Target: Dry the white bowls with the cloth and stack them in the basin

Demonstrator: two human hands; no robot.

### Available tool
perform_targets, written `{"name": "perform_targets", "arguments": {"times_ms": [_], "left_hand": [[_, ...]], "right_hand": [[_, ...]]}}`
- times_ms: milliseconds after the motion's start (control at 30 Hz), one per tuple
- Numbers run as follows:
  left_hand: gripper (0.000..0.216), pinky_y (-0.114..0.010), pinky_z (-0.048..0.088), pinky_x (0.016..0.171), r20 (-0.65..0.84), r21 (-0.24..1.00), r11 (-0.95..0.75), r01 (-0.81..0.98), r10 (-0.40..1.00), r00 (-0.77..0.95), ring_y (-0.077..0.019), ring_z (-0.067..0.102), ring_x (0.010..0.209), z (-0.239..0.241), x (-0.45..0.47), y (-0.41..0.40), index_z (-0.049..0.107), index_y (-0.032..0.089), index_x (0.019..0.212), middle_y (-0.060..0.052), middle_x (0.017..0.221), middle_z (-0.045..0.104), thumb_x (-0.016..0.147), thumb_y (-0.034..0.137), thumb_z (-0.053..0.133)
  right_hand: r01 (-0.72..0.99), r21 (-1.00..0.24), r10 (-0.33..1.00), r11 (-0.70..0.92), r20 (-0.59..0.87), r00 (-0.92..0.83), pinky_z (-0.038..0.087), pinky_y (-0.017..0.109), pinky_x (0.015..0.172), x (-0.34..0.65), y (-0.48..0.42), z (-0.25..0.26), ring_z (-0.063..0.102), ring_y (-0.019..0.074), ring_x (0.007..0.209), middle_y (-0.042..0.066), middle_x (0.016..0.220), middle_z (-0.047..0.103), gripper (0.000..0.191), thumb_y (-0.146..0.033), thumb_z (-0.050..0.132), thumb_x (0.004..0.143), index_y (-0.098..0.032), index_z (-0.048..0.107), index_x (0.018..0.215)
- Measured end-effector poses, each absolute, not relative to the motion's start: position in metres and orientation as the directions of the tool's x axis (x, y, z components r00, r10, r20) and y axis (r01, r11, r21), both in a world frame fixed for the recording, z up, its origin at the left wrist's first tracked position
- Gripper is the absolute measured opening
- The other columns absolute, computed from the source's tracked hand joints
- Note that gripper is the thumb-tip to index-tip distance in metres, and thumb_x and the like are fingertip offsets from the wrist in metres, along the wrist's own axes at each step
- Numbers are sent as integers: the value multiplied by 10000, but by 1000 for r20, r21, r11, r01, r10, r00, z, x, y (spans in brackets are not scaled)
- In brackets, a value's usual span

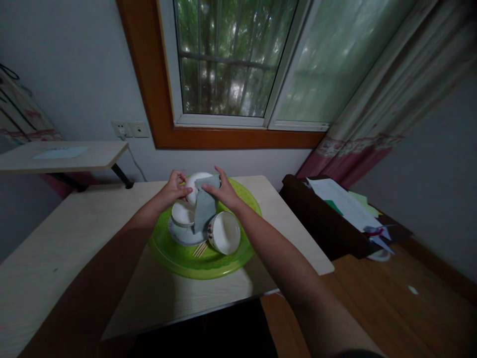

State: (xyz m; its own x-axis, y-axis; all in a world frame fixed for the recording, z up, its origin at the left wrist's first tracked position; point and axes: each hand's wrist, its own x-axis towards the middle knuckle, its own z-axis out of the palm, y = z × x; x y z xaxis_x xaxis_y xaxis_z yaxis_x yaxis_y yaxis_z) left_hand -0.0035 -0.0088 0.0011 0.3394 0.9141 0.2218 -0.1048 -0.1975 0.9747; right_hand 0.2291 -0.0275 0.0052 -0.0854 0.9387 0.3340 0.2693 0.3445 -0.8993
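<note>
My left hand (175,189) grips the edge of a white bowl (192,185) above the far part of a green basin (208,271). In my right hand (225,189) is a grey-blue cloth (204,209), held against the bowl's right side and hanging down. Below them in the basin, a white cup (182,213) rests on a pale plate (182,237). To the right, a patterned white bowl (226,232) lies tilted on its side, its mouth facing me. Several chopsticks (200,249) poke out beside it. The cloth hides part of the plate and the held bowl.
The basin stands on a pale wooden table (93,238). At the left is a raised shelf (59,154) on black legs. Wall sockets (130,130) sit below the window frame. A dark brown box-like piece (313,214) with papers (339,199) stands right of the table.
</note>
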Motion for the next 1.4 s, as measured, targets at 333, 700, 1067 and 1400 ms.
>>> {"name": "perform_targets", "arguments": {"times_ms": [333,700,1067,1400], "left_hand": [[627,-186,487,570,203,978,-186,-97,954,222,-109,608,772,4,-7,-6,372,273,1172,-29,1124,552,729,369,805],[632,-177,456,527,225,974,-210,-81,927,299,-80,589,672,3,-6,-7,366,250,1061,-7,1039,550,663,304,854],[605,-189,487,523,202,978,-175,-114,933,298,-94,614,677,6,-7,-11,359,255,1044,5,1020,559,688,343,840],[611,-200,512,521,177,977,-145,-156,960,219,-90,597,698,10,-11,-11,333,267,1039,12,1053,535,696,353,830]], "right_hand": [[62,-970,950,236,217,-225,510,461,1055,239,-23,3,624,257,1172,114,1461,520,1111,-427,791,727,-288,151,1625],[330,-863,923,383,340,-182,328,522,1203,229,-26,0,444,324,1381,140,1513,423,1252,-486,943,534,-255,303,1585],[282,-899,942,336,328,-73,401,492,1156,228,-25,4,553,286,1298,117,1431,551,937,-634,733,790,-258,347,1557],[-38,-954,902,297,293,-317,349,451,1211,240,-25,9,478,267,1414,117,1591,427,1171,-432,817,722,-267,105,1637]]}}
